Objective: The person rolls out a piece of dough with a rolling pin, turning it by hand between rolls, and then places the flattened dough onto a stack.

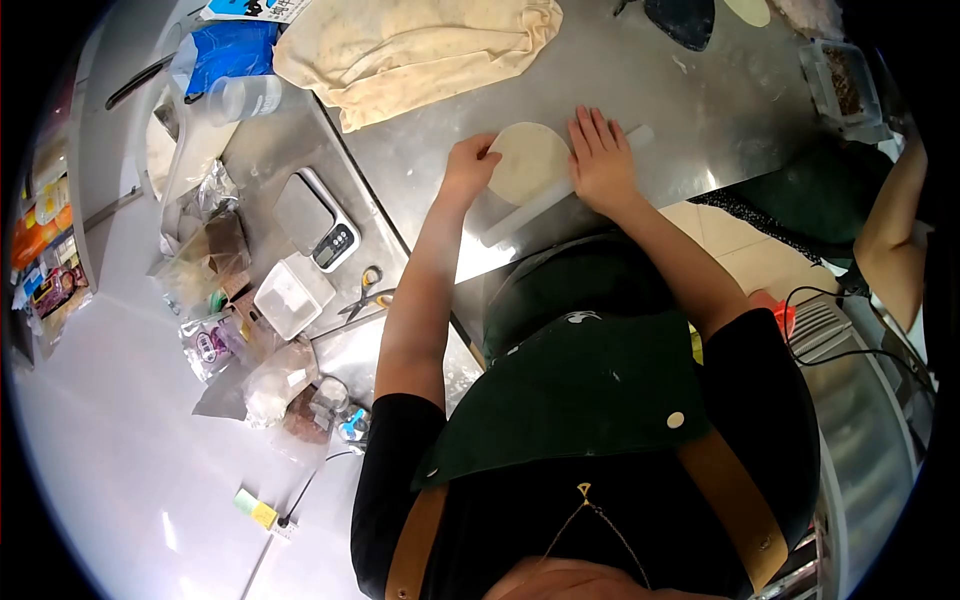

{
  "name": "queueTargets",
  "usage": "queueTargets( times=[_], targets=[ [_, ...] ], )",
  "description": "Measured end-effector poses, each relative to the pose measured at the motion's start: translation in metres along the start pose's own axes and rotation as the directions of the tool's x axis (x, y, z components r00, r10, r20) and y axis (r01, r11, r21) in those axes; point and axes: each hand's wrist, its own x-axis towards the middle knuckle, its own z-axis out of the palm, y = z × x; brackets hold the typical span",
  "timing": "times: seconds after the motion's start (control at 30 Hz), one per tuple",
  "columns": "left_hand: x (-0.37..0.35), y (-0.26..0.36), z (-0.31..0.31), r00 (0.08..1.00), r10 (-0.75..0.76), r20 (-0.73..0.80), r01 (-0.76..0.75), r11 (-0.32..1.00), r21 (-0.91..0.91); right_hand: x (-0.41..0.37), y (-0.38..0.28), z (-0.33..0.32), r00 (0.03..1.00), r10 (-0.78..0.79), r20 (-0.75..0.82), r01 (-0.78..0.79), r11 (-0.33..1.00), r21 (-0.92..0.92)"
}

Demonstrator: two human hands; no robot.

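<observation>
A round, flat disc of pale dough [527, 160] lies on the steel table [700, 120]. My left hand [468, 168] has its fingers curled on the disc's left edge. My right hand [601, 160] lies flat, fingers spread, on a white rolling pin [520, 215]. The pin runs slantwise under the palm and across the near side of the disc. My dark apron and black sleeves fill the lower part of the view.
A folded cream cloth [420, 50] lies beyond the dough. To the left are a digital scale [320, 215], scissors [368, 290], a clear plastic box [292, 295] and several bags. Another person's arm [890, 230] is at the right, near a container of filling [845, 85].
</observation>
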Motion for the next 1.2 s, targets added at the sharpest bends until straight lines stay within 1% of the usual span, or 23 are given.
queueTargets(
  times=[0.1,0.2,0.3,0.4,0.5,0.6,0.7,0.77,0.8,0.87,0.9,0.97,1.0,1.07,1.1,1.13,1.2],
  targets=[
    [0.006,0.000,0.000,0.998,-0.053,0.024,0.054,0.997,-0.047,0.060,-0.023,0.006,0.993,0.115,0.030,-0.114,0.993,-0.040],
    [0.006,0.006,-0.002,0.996,-0.078,0.036,0.081,0.993,-0.091,0.080,-0.031,0.013,0.992,0.102,-0.072,-0.101,0.995,0.016],
    [0.009,0.005,-0.002,0.998,-0.063,0.026,0.065,0.996,-0.062,0.033,-0.027,0.001,0.985,0.151,0.088,-0.148,0.988,-0.039],
    [0.017,0.000,-0.003,0.999,-0.006,0.052,0.003,0.998,0.068,0.040,-0.029,0.001,0.985,0.145,0.097,-0.138,0.987,-0.076],
    [0.021,0.016,-0.002,0.994,-0.026,0.105,-0.010,0.944,0.331,0.091,-0.040,0.011,0.991,0.094,-0.092,-0.096,0.995,-0.019],
    [0.015,0.028,0.005,0.998,-0.035,0.044,0.012,0.902,0.432,0.075,-0.031,0.016,0.995,0.061,-0.083,-0.061,0.998,0.000],
    [0.007,0.027,0.015,0.997,0.037,-0.074,0.002,0.882,0.471,0.013,-0.009,0.006,0.993,-0.073,-0.095,0.079,0.995,0.063],
    [-0.009,0.034,0.022,0.983,0.164,-0.084,-0.080,0.791,0.606,-0.017,0.007,-0.014,0.978,-0.200,-0.054,0.206,0.969,0.135],
    [-0.018,0.039,0.023,0.971,0.227,-0.078,-0.117,0.732,0.671,-0.026,0.019,-0.020,0.966,-0.260,-0.013,0.259,0.956,0.135],
    [-0.035,0.053,0.023,0.965,0.264,-0.014,-0.206,0.786,0.583,-0.039,0.039,-0.032,0.927,-0.368,0.066,0.357,0.924,0.138],
    [-0.038,0.059,0.023,0.958,0.287,0.018,-0.252,0.807,0.534,-0.040,0.045,-0.038,0.921,-0.381,0.084,0.366,0.918,0.152],
    [-0.039,0.064,0.014,0.967,0.254,-0.010,-0.233,0.901,0.365,-0.042,0.054,-0.050,0.905,-0.407,0.122,0.382,0.906,0.183],
    [-0.037,0.066,0.010,0.971,0.238,-0.025,-0.222,0.936,0.275,-0.039,0.057,-0.056,0.910,-0.403,0.097,0.382,0.907,0.176],
    [-0.025,0.054,0.006,0.986,0.166,0.004,-0.152,0.888,0.433,-0.034,0.060,-0.066,0.914,-0.402,0.053,0.388,0.906,0.167],
    [-0.019,0.043,0.007,0.992,0.126,0.010,-0.114,0.854,0.507,-0.030,0.060,-0.067,0.914,-0.401,0.057,0.388,0.907,0.165],
    [-0.016,0.037,0.008,0.992,0.120,0.023,-0.109,0.788,0.606,-0.023,0.059,-0.066,0.915,-0.399,0.060,0.386,0.908,0.164],
    [-0.012,0.029,0.008,0.996,0.094,-0.003,-0.075,0.816,0.573,-0.004,0.055,-0.065,0.913,-0.403,0.056,0.392,0.908,0.147]
  ],
)
